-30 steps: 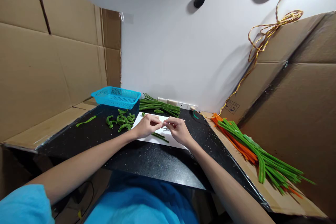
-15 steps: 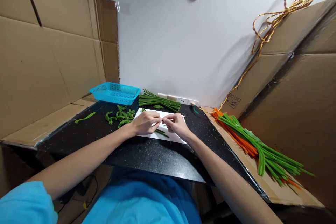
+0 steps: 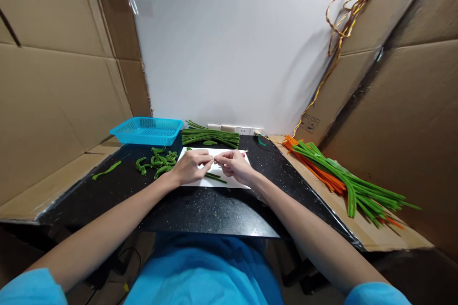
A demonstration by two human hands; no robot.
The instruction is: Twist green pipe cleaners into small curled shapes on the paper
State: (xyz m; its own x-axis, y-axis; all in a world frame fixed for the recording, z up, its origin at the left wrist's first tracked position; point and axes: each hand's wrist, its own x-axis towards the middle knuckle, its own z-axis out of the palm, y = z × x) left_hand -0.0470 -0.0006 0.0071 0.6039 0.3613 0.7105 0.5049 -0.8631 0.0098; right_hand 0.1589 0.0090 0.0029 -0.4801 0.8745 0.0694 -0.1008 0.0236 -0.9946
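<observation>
Above a white sheet (image 3: pixel 229 182), my left hand (image 3: pixel 193 167) and my right hand (image 3: pixel 235 166) meet at the fingertips. Both are closed in a pinch. Whatever lies between the fingertips is too small and covered to make out. Dark green pipe cleaners (image 3: pixel 215 178) lie on the sheet just below the hands, partly hidden by my left hand. To the left of that hand is a heap of twisted green pipe-cleaner pieces (image 3: pixel 162 161). Behind the sheet rests a bundle of straight dark green pipe cleaners (image 3: pixel 211 137).
A blue plastic basket (image 3: pixel 148 131) stands at the back left of the black table (image 3: pixel 214 212). A lone light green strip (image 3: pixel 106 170) lies at the left. Bright green (image 3: pixel 352 188) and orange pipe cleaners (image 3: pixel 320 171) are on cardboard at the right. A power strip (image 3: pixel 243 130) runs along the wall.
The camera view has shifted, so the scene sits a little further left. Both hands stay pinched together over the sheet, with the fingers slightly re-angled. A small red thing now shows beyond my right hand.
</observation>
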